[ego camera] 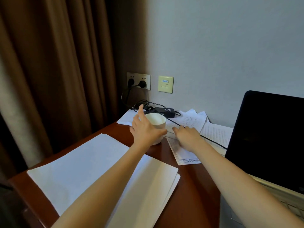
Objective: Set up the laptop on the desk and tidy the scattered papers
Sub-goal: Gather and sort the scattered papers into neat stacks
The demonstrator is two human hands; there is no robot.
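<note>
Presently the white cup (156, 121) is clasped by the left hand (144, 132); the right hand (187, 136) is laid flat on scattered papers (189, 120) beside the open laptop (266, 137). The cup is best lifted clear before sheets are gathered.

The counter (197, 186) is reddish wood with a soft polish. The papers (82, 165) are matt white sheets. The cup (157, 120) looks smooth and glazed. The laptop screen (266, 137) is glossy black. The curtain (49, 63) is brown cloth.

Laptop (269, 137) open; paper stack (74, 170) front; loose sheets (215, 134) behind.
</note>
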